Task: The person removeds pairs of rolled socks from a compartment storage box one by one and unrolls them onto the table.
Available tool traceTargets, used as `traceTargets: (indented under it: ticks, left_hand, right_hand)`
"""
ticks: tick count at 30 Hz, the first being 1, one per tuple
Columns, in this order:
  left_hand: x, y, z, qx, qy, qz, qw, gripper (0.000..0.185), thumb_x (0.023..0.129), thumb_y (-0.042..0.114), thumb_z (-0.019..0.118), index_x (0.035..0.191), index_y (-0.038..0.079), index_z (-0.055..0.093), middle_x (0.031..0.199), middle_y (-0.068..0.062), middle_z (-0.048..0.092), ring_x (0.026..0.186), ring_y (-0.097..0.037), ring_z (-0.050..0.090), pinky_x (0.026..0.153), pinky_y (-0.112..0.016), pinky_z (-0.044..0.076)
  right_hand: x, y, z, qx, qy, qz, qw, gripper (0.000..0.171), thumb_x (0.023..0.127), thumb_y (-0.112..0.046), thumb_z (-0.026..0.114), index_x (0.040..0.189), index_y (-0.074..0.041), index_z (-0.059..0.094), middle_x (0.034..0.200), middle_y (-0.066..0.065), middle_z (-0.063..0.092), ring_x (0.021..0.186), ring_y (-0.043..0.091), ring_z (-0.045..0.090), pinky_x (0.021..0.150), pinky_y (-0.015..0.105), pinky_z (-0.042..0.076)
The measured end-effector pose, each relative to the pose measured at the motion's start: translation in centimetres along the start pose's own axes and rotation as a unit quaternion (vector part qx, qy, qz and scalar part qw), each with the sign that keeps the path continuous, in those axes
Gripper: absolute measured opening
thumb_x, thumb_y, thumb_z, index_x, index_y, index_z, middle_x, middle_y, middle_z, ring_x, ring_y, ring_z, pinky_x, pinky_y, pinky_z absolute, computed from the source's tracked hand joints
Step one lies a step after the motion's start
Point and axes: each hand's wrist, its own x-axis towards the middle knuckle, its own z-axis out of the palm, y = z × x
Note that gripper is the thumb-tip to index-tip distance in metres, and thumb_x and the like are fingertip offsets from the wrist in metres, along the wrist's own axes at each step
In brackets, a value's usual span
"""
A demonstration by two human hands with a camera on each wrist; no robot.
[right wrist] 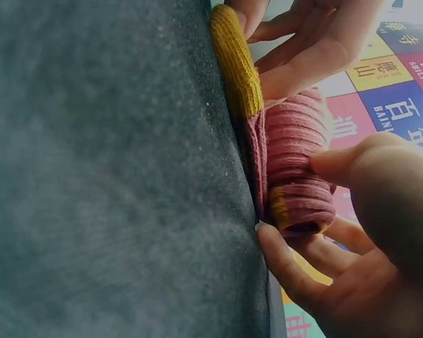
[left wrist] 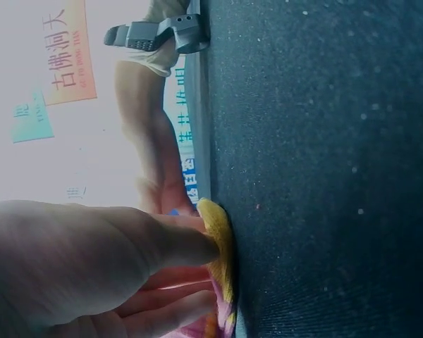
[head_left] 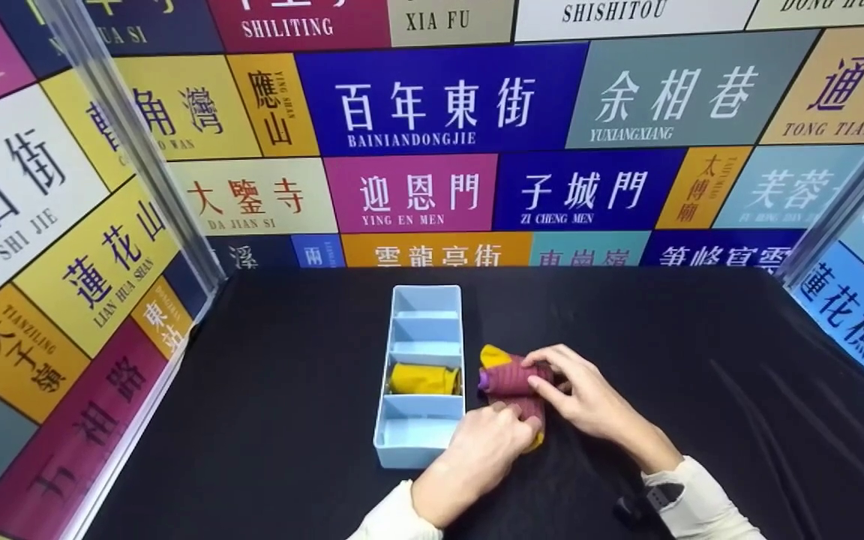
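A maroon ribbed sock with yellow ends [head_left: 511,379] lies on the black cloth, rolled up at its far end. My right hand [head_left: 544,375] grips the roll, with the thumb on one side and the fingers on the other [right wrist: 303,204]. My left hand [head_left: 518,427] pinches the sock's near yellow end [left wrist: 222,246] against the cloth, thumb on top [left wrist: 204,260]. In the right wrist view the roll [right wrist: 292,141] stands off the cloth, with the left hand [right wrist: 296,56] just beyond it.
A light blue divided tray [head_left: 426,291] stands just left of the hands, with a rolled yellow sock [head_left: 423,379] in its third compartment. The black cloth [head_left: 702,375] is walled by sign-covered panels at the left, back and right.
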Motion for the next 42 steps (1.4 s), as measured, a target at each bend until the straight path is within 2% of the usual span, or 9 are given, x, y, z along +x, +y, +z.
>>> traceTargets:
  ticks: [6,9,13,17,20,25,29,34,42]
  left_hand:
    - [0.1,0.1,0.2,0.039,0.013,-0.001,0.9992,0.03,0.08,0.031,0.09,0.104,0.024,0.074,0.086,0.01,0.07,0.075,-0.011,0.065,0.06,-0.025,0.054]
    - [0.2,0.1,0.2,0.045,-0.02,-0.003,0.9988,0.034,0.08,0.034,0.091,0.108,0.021,0.075,0.094,0.008,0.069,0.083,-0.011,0.065,0.066,-0.025,0.055]
    - [0.2,0.3,0.1,0.035,-0.069,-0.013,0.9969,0.026,0.083,0.035,0.089,0.103,0.023,0.076,0.103,0.002,0.068,0.091,-0.017,0.063,0.071,-0.026,0.056]
    - [0.1,0.4,0.0,0.029,-0.094,-0.026,0.9949,0.031,0.082,0.034,0.09,0.105,0.023,0.072,0.103,-0.001,0.069,0.091,-0.019,0.065,0.068,-0.028,0.057]
    - [0.1,0.4,0.0,0.031,-0.092,-0.024,0.995,0.033,0.081,0.033,0.091,0.104,0.023,0.069,0.097,0.0,0.07,0.087,-0.018,0.067,0.064,-0.029,0.057]
    - [0.1,0.4,0.1,0.039,-0.06,-0.019,0.9972,0.033,0.079,0.033,0.092,0.1,0.024,0.068,0.09,0.002,0.069,0.079,-0.017,0.065,0.059,-0.028,0.055]
    - [0.1,0.3,0.0,0.035,-0.044,-0.017,0.9983,0.034,0.078,0.034,0.092,0.101,0.024,0.069,0.087,0.003,0.068,0.075,-0.015,0.065,0.058,-0.028,0.054]
    - [0.2,0.0,-0.1,0.032,-0.053,-0.011,0.998,0.033,0.08,0.035,0.09,0.101,0.023,0.069,0.087,0.003,0.069,0.074,-0.015,0.066,0.057,-0.029,0.054]
    - [0.3,-0.1,-0.1,0.021,-0.074,-0.013,0.9969,0.034,0.08,0.035,0.09,0.101,0.021,0.066,0.087,0.002,0.069,0.072,-0.016,0.065,0.057,-0.03,0.054]
  right_hand:
    - [-0.1,0.4,0.0,0.008,-0.014,-0.017,1.0,0.038,0.094,-0.015,0.085,0.13,-0.014,0.074,0.138,0.014,0.067,0.12,0.024,0.067,0.082,0.033,0.062]
    - [0.0,0.4,-0.1,0.0,-0.015,-0.021,1.0,0.037,0.094,-0.011,0.085,0.129,-0.012,0.075,0.136,0.013,0.068,0.118,0.024,0.068,0.082,0.033,0.062]
    - [0.1,0.4,-0.1,-0.025,-0.02,-0.01,0.999,0.036,0.096,-0.012,0.082,0.131,-0.015,0.074,0.127,0.001,0.072,0.107,0.017,0.068,0.08,0.031,0.059]
    - [0.3,0.5,-0.2,-0.036,-0.021,0.001,0.999,0.037,0.099,-0.014,0.079,0.135,-0.018,0.07,0.126,-0.005,0.076,0.105,0.014,0.069,0.079,0.033,0.06]
    - [0.4,0.5,-0.2,-0.041,-0.02,-0.001,0.999,0.033,0.101,-0.015,0.077,0.132,-0.019,0.069,0.125,-0.007,0.077,0.102,0.013,0.069,0.078,0.034,0.06]
    - [0.7,0.4,-0.3,-0.047,-0.024,0.002,0.999,0.025,0.102,-0.019,0.076,0.127,-0.02,0.073,0.117,-0.007,0.076,0.094,0.012,0.068,0.077,0.031,0.059]
    - [0.8,0.4,-0.2,-0.04,-0.027,0.0,0.999,0.033,0.095,-0.018,0.084,0.126,-0.015,0.074,0.126,0.002,0.076,0.108,0.017,0.071,0.085,0.035,0.062]
    - [1.2,0.4,-0.1,-0.067,-0.02,-0.026,0.997,0.034,0.09,-0.014,0.089,0.122,-0.011,0.076,0.132,0.011,0.072,0.121,0.023,0.069,0.101,0.043,0.057]
    - [2.3,0.7,-0.5,-0.102,-0.025,0.0,0.994,0.031,0.094,-0.022,0.085,0.123,-0.016,0.075,0.112,-0.005,0.076,0.097,0.015,0.069,0.09,0.042,0.057]
